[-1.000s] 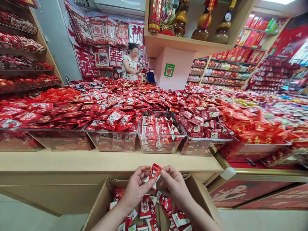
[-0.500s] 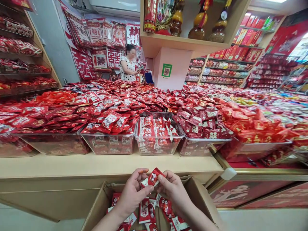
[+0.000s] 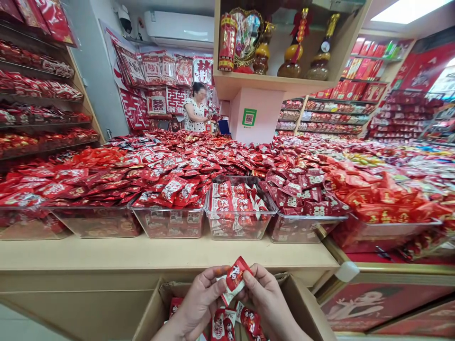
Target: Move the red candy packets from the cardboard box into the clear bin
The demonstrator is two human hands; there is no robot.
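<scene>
A small red and white packet (image 3: pixel 235 280) with cartoon figures is held between both hands, above an open cardboard box (image 3: pixel 148 310). My left hand (image 3: pixel 206 296) pinches its lower left side between thumb and fingers. The thumb and fingers of my right hand (image 3: pixel 263 289) grip its upper right edge. Below the hands, more red and white packets (image 3: pixel 250 322) lie inside the box, partly hidden by my hands and wrists.
Beyond the box runs a pale counter (image 3: pixel 177 253) with a row of clear bins (image 3: pixel 241 226) full of packets. A shelf unit (image 3: pixel 277 83) overhangs the heaped packets. A person (image 3: pixel 195 110) stands at the back. Packed shelves (image 3: pixel 42 99) line the left.
The packet is now more upright, with more of its printed face and white lower part showing. The view has tilted up, so the bins and counter sit lower in it.
</scene>
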